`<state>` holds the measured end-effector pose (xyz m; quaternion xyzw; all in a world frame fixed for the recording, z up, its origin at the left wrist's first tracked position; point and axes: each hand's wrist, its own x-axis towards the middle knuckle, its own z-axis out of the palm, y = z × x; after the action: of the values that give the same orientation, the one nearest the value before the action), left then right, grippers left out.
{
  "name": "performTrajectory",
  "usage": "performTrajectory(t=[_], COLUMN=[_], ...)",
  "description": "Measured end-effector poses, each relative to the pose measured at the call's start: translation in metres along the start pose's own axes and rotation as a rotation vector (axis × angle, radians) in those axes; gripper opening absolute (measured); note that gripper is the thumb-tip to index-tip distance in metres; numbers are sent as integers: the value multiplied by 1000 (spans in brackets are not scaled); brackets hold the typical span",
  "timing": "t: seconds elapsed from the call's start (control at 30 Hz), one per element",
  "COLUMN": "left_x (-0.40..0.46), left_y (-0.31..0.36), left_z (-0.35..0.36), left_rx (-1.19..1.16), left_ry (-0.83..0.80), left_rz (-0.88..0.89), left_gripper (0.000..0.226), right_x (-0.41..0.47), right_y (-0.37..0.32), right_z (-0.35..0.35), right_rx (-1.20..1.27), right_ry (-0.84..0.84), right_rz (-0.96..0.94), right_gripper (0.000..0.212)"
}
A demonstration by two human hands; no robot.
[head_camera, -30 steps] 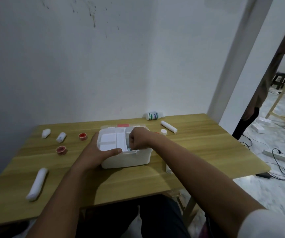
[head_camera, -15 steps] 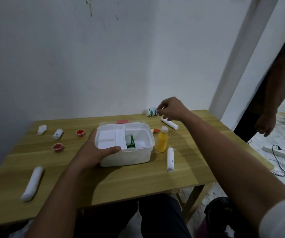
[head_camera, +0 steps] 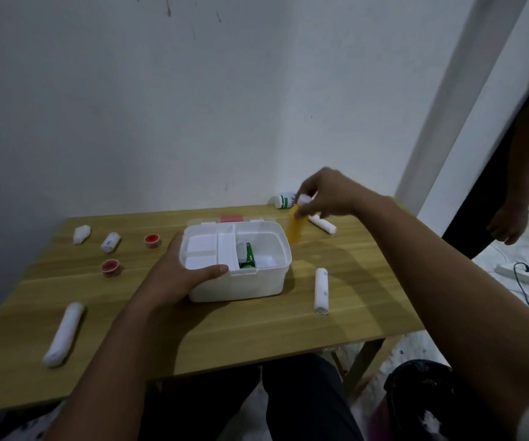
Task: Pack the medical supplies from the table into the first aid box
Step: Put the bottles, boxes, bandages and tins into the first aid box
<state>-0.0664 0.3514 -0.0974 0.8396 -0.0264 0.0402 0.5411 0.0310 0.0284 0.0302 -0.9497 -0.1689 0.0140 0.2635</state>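
At the tabletop's middle: the first aid box (head_camera: 240, 278) stood open, white, its lid tipped back toward the far edge, a divided tray in its left half and a green packet (head_camera: 247, 257) in its right compartment.
Left hand: the left hand (head_camera: 178, 275) gripped the box's near-left corner, thumb laid along the near rim, fingers round the left wall.
Right hand: the right hand (head_camera: 326, 194) pinched the yellow bottle (head_camera: 295, 227) near its white cap, the bottle hanging tilted in the air just beyond the box's far-right corner; whether it touched the box could not be told.
Far right corner: a white and green bottle (head_camera: 283, 200) lay on its side by the far edge, with a white roll (head_camera: 323, 224) just nearer, partly behind the right hand.
Right of the box: another bandage roll (head_camera: 321, 291) lay lengthwise, apart from the box.
Left side of the tabletop: two small white wrapped packs (head_camera: 81, 233) (head_camera: 110, 242) lay near the far edge; two red-capped tubs (head_camera: 152, 240) (head_camera: 110, 268) sat between them and the box.
Near left corner: a long white bandage roll (head_camera: 63, 333) lay slantwise.
Beyond the right edge: another person's hand (head_camera: 508, 226) hung over the floor.
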Motion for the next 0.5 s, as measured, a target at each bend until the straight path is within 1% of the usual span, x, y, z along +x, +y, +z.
performTrajectory(t=[0.1, 0.17, 0.23, 0.37, 0.43, 0.5], left_x=[0, -1, -1, -2, -3, -2], left_y=[0, 0, 0, 2, 3, 3], left_z=[0, 0, 0, 0, 0, 1], left_rx=[-4, -10, -12, -9, 5, 7], left_ry=[-4, -4, -7, -3, 2, 13], left_rz=[-7, -14, -17, -19, -10, -15], left_gripper=[111, 112, 112, 111, 110, 110], right_x=[1, 1, 3, 13, 17, 22], right_y=[-25, -38, -47, -48, -46, -45], right_z=[-14, -16, -10, 34, 62, 79], right_rx=[57, 52, 58, -13, -128, -181], right_ry=[95, 99, 63, -44, -42, -36], right_rz=[-61, -97, -106, -72, -88, -99], right_gripper=[23, 24, 24, 30, 33, 36])
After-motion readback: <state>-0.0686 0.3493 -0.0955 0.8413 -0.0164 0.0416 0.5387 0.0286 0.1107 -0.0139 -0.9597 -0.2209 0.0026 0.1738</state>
